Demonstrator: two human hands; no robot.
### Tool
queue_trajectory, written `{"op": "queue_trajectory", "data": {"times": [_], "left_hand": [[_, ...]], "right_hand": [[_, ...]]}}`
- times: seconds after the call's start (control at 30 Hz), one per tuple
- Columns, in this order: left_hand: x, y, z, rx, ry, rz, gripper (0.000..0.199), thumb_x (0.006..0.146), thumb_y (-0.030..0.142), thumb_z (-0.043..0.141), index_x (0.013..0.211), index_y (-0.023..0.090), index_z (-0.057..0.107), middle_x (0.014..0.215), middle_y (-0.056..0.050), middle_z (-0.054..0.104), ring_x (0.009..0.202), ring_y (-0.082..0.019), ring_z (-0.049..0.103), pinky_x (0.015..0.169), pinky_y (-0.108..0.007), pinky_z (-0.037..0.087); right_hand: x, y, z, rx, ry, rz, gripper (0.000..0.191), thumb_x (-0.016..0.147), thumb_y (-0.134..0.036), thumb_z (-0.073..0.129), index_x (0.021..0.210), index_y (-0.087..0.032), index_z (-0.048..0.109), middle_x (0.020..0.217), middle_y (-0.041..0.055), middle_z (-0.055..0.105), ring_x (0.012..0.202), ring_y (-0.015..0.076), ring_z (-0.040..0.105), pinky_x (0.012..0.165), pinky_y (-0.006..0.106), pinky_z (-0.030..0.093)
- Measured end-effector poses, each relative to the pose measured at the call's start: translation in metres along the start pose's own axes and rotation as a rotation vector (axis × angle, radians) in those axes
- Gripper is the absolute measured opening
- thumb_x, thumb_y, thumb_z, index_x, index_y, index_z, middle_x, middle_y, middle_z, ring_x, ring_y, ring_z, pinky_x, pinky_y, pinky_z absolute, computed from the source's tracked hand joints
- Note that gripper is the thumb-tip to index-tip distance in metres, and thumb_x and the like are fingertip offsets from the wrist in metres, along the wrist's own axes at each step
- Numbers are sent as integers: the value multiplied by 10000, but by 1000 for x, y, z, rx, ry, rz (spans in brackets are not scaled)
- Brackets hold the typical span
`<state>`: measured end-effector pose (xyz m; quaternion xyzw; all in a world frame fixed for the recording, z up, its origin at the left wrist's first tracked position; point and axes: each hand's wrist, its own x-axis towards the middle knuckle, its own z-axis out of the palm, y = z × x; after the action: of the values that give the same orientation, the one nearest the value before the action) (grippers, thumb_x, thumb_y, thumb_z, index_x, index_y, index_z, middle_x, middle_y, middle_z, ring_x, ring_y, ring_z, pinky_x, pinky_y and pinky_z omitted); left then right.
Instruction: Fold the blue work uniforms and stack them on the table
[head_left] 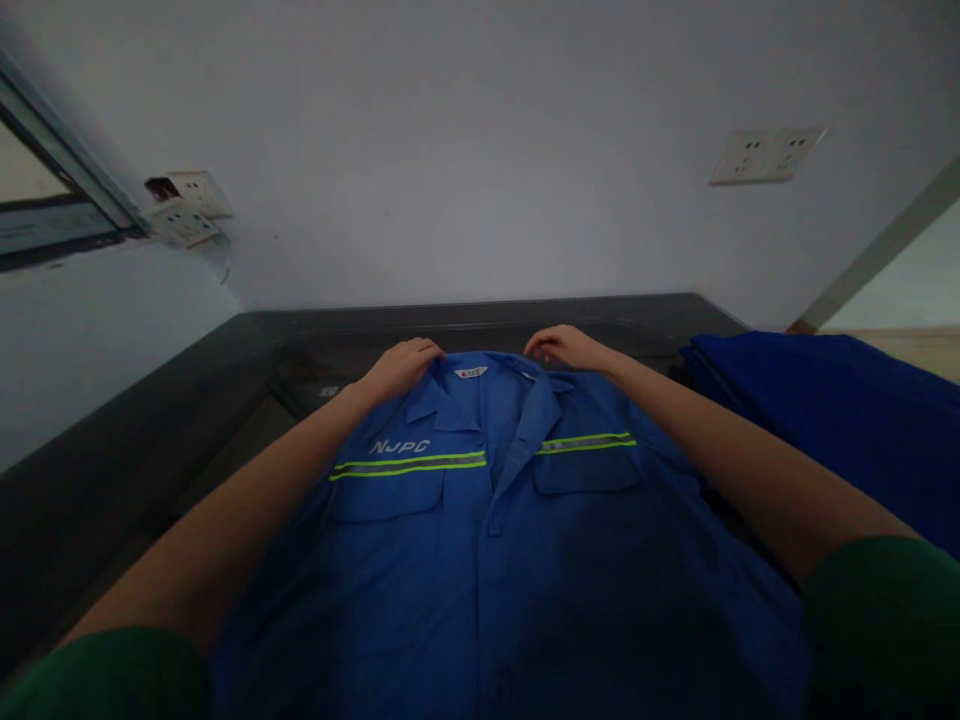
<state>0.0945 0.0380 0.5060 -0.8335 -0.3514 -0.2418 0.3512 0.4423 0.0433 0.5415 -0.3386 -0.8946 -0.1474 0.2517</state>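
Note:
A blue work jacket (450, 560) lies front up with its collar at the far end, two yellow-green and grey stripes across the chest and the letters NJPC. Its front is buttoned lower down and the collar lies spread. At the collar's left side, my left hand (405, 366) is closed on the fabric, fingertips at the edge. My right hand (568, 347) is at the collar's right side, fingers bent down in a loose pinch on its edge; the fingertips are partly hidden. A white label shows inside the neck.
Folded blue cloth (832, 420) is piled on the right. The dark tabletop (300, 325) meets a pale wall (450, 150) at the back. Wall sockets (766, 157) are at the right, and more sockets (187, 210) at the left beside a window frame.

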Motion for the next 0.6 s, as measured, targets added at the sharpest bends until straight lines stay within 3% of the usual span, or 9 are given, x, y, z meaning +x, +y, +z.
{"op": "queue_trajectory", "data": {"times": [0.1, 0.17, 0.3, 0.43, 0.53, 0.6], "left_hand": [[-8, 4, -2, 64, -166, 232, 334, 904, 122, 413, 1123, 258, 625, 1218, -40, 626, 1183, -176, 521, 1001, -312, 354], [-11, 6, -2, 95, -220, 291, 299, 910, 141, 444, 1108, 259, 635, 1214, -52, 636, 1179, -181, 530, 1016, -324, 329], [-15, 9, -4, 144, -265, 264, 287, 901, 144, 471, 1089, 270, 648, 1155, -48, 665, 1111, -181, 574, 991, -312, 346], [-12, 7, -14, 129, -338, 170, 248, 865, 153, 517, 1020, 258, 679, 1060, -37, 690, 1011, -186, 620, 837, -245, 428], [-4, 1, -20, 62, -320, 95, 229, 863, 185, 524, 1008, 235, 694, 1038, -34, 705, 977, -181, 637, 820, -221, 439], [2, -4, -20, -2, -307, 54, 245, 889, 225, 492, 1014, 212, 703, 1024, -38, 717, 947, -178, 649, 818, -216, 446]], "right_hand": [[-17, 7, 4, -96, -114, -168, 420, 792, 5, 434, 1031, -176, 728, 1028, 86, 645, 948, 167, 591, 870, 286, 447], [-23, 8, 10, -188, -138, -189, 435, 759, 20, 474, 1036, -192, 735, 1093, 104, 606, 1013, 194, 569, 907, 320, 437], [-21, 1, 11, -280, -144, -181, 281, 764, -73, 610, 976, -196, 747, 1154, 108, 566, 1051, 227, 538, 917, 357, 439], [-5, -25, -2, -277, -159, -240, 106, 757, -225, 717, 840, -173, 759, 1244, 114, 550, 1127, 253, 497, 965, 377, 416], [11, -52, -7, -250, -154, -348, 140, 764, -302, 726, 766, -165, 751, 1292, 107, 557, 1242, 271, 426, 1016, 376, 376], [20, -68, -7, -227, -192, -389, 154, 807, -297, 678, 808, -159, 748, 1192, 104, 630, 1218, 257, 464, 1005, 366, 379]]}}
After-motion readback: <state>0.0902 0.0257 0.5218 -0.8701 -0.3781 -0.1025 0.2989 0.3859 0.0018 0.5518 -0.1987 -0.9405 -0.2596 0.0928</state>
